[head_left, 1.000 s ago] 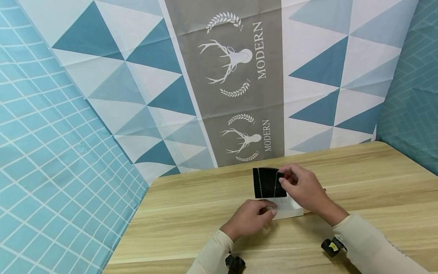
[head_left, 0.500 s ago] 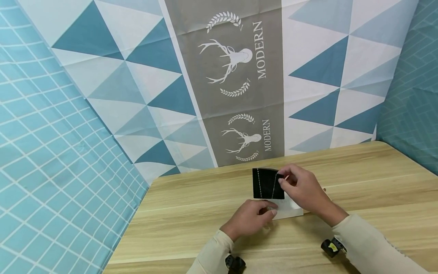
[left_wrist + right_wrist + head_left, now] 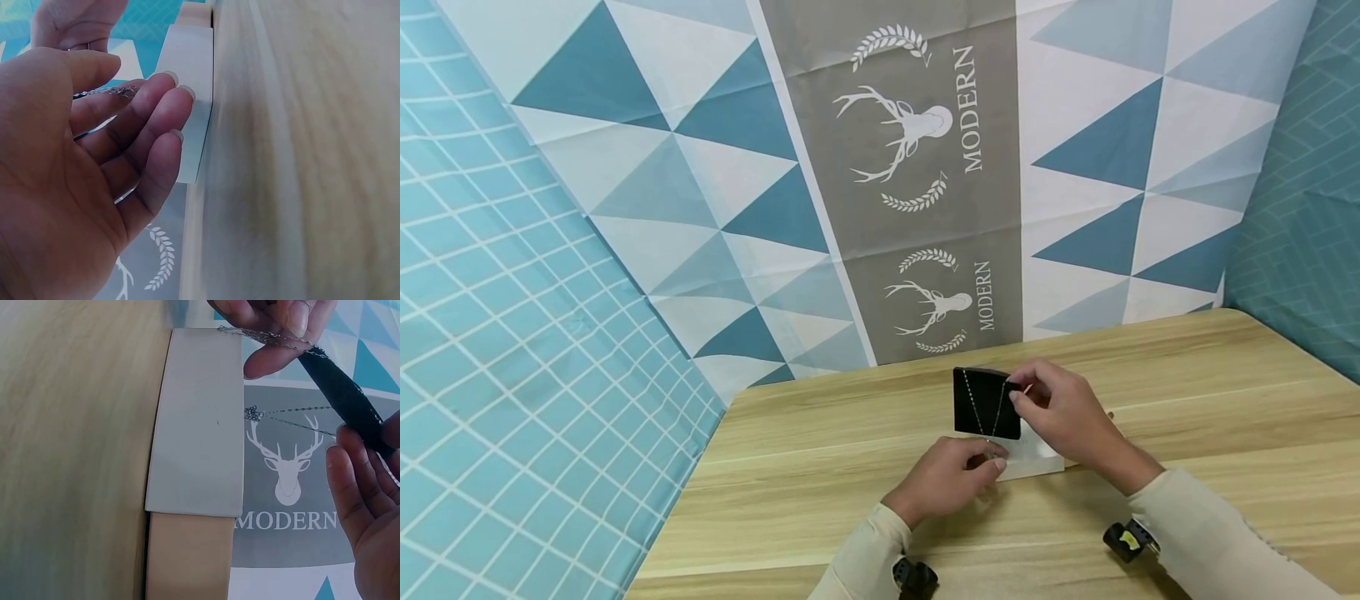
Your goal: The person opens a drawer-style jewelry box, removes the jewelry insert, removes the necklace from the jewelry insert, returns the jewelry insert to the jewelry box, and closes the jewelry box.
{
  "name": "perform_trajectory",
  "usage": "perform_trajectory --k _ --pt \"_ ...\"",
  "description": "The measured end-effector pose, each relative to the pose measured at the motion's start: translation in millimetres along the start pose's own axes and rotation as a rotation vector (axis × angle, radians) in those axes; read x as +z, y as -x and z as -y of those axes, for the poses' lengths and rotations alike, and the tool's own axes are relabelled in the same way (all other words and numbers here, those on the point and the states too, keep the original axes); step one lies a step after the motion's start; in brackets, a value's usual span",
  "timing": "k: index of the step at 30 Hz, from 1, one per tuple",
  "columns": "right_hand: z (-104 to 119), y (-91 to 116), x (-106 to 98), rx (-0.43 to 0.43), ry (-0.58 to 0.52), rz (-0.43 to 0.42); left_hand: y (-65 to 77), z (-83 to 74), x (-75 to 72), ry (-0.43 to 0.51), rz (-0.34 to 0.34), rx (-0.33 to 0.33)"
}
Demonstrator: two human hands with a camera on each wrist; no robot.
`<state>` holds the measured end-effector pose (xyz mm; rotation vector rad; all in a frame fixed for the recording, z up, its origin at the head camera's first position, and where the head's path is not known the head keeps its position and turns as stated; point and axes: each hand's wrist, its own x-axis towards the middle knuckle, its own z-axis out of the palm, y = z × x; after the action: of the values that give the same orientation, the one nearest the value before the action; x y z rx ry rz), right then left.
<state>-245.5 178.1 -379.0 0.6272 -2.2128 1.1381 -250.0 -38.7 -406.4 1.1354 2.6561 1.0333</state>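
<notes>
My right hand (image 3: 1063, 412) pinches the right edge of a black necklace display card (image 3: 985, 404) between thumb and fingers. The card stands tilted over a white box (image 3: 1037, 458). Two thin strands of a silver necklace (image 3: 300, 410) run down the card's front in a V. They meet at a small sparkling pendant (image 3: 252, 413), which hangs free above the box in the right wrist view. My left hand (image 3: 947, 477), just below the card, pinches a loose bunch of the chain (image 3: 112, 92) between thumb and index finger. Its other fingers are loosely bent.
The box's white part sits over a tan part (image 3: 190, 556) that sticks out at one end. Both lie on the wooden table (image 3: 820, 467). A small brown thing (image 3: 1111, 415) shows behind my right wrist. Patterned cloth walls (image 3: 925, 167) rise behind the table.
The card has tilted and shifted slightly left in my right hand. The necklace strands, apart at the card's lower edge before, now draw together in a V. My left hand has stayed in place.
</notes>
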Motion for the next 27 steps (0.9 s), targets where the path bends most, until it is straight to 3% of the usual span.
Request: perform_trajectory --k 15,27 --pt "-3.1 0.1 1.8 -0.026 0.009 0.003 1.2 -2.0 0.9 0.046 -0.004 -0.007" --pt "-3.8 0.7 2.6 -0.010 0.005 0.009 0.9 -3.2 1.4 0.033 -0.013 -0.021"
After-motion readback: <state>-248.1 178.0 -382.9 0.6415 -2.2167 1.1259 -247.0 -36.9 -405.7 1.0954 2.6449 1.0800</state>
